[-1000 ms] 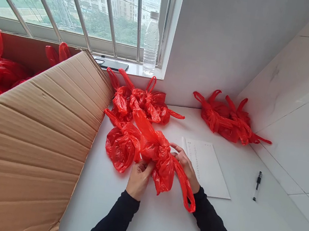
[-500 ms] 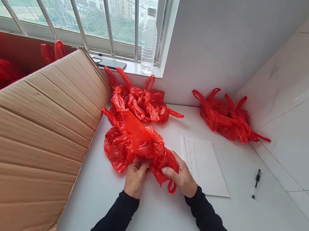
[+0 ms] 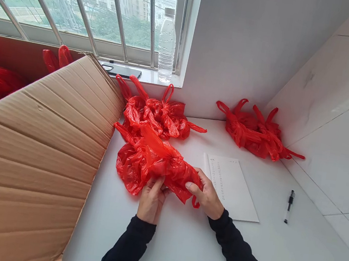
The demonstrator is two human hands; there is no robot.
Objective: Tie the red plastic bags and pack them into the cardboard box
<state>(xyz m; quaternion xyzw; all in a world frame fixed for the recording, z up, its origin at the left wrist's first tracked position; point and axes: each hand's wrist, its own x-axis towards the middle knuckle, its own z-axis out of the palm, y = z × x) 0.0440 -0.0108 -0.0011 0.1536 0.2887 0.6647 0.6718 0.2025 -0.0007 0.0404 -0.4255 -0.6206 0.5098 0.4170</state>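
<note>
Right in front of me, at the middle of the frame, a knotted red bag (image 3: 172, 163) is held just above the white table (image 3: 195, 253), partly covering another red bag (image 3: 128, 169) on its left. The left hand (image 3: 151, 197) pinches its lower edge between thumb and fingers; the right hand (image 3: 205, 196) grips its right end, thumb on top, most fingers hidden behind the plastic. With 2 hands on it, I'd judge the step to be feeling or working the bag around its knot; the next move seems to call for a firm left pinch while the right thumb shifts for better purchase. Its long axis slants from upper left to lower right: 1 handle points to the upper left, and a small loop hangs below the right hand.
</note>
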